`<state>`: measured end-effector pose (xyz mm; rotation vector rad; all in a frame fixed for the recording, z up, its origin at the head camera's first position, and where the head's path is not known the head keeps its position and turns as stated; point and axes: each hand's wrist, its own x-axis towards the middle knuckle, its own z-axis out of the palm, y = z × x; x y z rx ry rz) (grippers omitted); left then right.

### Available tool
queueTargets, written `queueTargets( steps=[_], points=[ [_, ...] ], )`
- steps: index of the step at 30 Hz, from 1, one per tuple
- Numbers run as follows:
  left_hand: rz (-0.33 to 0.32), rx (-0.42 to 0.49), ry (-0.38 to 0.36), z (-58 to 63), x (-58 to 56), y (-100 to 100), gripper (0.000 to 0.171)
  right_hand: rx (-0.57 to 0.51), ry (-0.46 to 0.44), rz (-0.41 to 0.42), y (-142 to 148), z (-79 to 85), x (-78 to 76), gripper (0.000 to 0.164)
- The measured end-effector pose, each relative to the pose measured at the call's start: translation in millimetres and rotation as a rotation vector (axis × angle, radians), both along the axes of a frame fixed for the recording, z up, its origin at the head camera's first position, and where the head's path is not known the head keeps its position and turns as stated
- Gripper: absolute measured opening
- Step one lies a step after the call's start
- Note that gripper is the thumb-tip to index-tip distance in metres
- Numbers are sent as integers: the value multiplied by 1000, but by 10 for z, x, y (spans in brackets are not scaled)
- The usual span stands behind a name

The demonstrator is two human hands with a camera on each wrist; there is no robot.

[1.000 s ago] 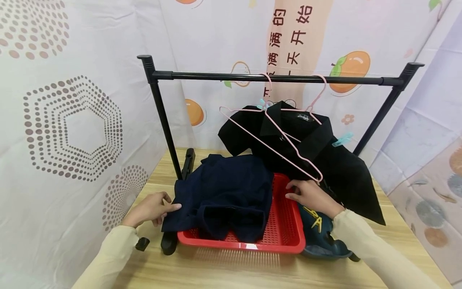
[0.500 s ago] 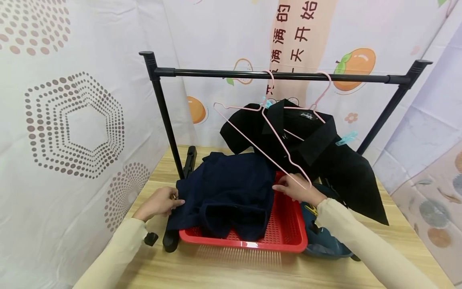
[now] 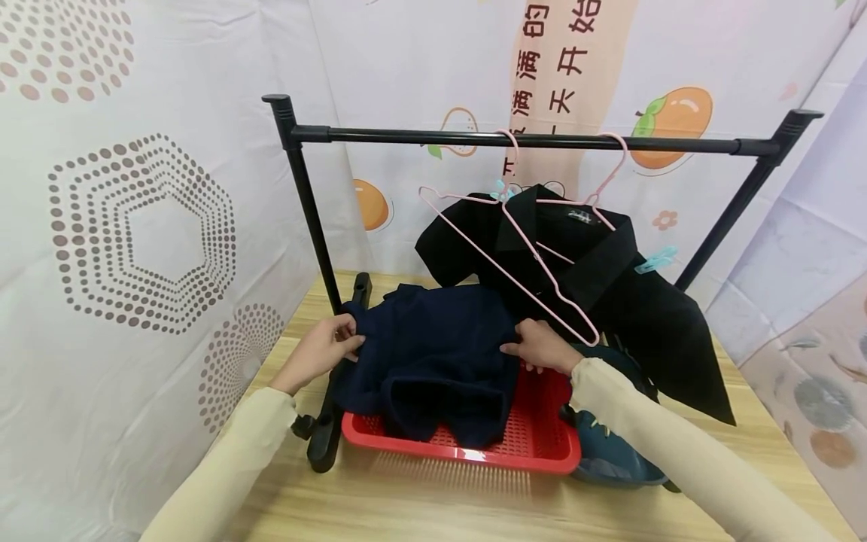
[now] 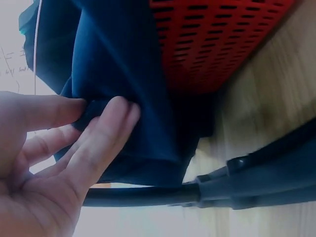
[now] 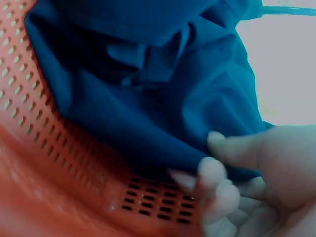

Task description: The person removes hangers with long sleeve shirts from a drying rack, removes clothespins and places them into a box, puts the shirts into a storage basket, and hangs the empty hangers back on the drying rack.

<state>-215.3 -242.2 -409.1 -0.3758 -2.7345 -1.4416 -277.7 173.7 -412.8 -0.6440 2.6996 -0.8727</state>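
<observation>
A navy shirt (image 3: 440,331) lies over the red basket (image 3: 467,453), its open collar toward me. At its left edge my left hand (image 3: 321,348) pinches a fold between thumb and fingers. The left wrist view shows that cloth (image 4: 123,64) draped down past the basket's slotted side. My right hand (image 3: 545,346) grips the shirt's right edge, just above the basket's right part. In the right wrist view the thumb lies on top of the cloth (image 5: 138,113) and the fingers curl below it.
A black rack (image 3: 433,136) stands behind and around the basket. From its bar hang a bare pink hanger (image 3: 515,284) and a black shirt (image 3: 643,316) on another, with a light blue clip (image 3: 657,260). A dark teal basin (image 3: 609,452) sits right of the basket.
My left hand has moved up and right, lifting the shirt's left edge. My right hand has moved left from over the basket onto the shirt's right edge and taken hold. The bare hanger swings slightly.
</observation>
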Motion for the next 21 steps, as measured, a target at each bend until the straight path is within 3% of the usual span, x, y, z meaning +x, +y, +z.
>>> queueTargets(
  steps=[3,7,11,13,16,19,21],
  points=[
    [24,64,48,72,-33,24,14,-84,-6,-4,-24,62,26,28],
    [54,172,114,229,-70,103,13,-237,-53,-16,-61,282,122,23],
    [25,135,173,366,-33,268,13,-318,-42,-33,-52,469,203,19],
    [-55,68,190,398,1,357,10,-320,-20,-33,-30,513,221,21],
    [-232,-77,180,379,27,461,9,-302,23,7,28,494,225,28],
    [-401,-255,109,298,21,510,5,-266,70,106,76,438,250,34],
    [-498,-364,24,237,20,506,5,-225,92,191,83,394,290,34]
  ],
)
